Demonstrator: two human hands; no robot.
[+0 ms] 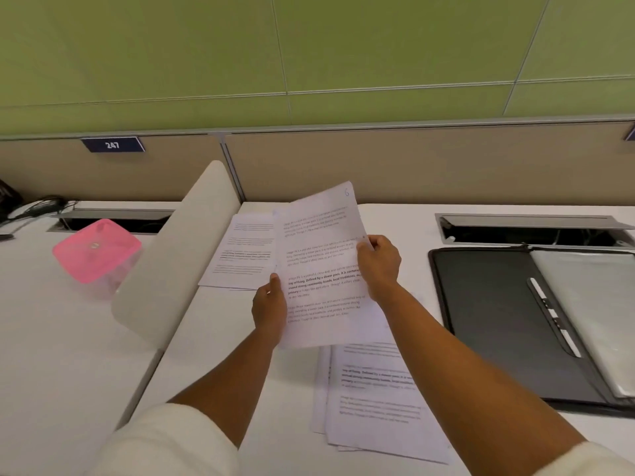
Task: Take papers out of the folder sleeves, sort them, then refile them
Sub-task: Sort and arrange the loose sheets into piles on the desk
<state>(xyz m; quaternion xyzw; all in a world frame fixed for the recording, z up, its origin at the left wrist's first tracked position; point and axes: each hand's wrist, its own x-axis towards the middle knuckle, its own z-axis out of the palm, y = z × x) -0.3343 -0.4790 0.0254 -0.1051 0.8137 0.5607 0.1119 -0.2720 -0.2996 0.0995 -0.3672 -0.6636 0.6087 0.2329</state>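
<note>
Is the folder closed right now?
No, the folder lies open on the desk, its clear sleeves showing on the right.

Hidden, cut off and unreadable parts

The folder (498, 324) and its clear sleeves (591, 310) are cut by the right edge. The near stack (374, 400) is partly covered by the held sheet (323, 269), whose print is blurred. Fingers behind that sheet are hidden.
</note>
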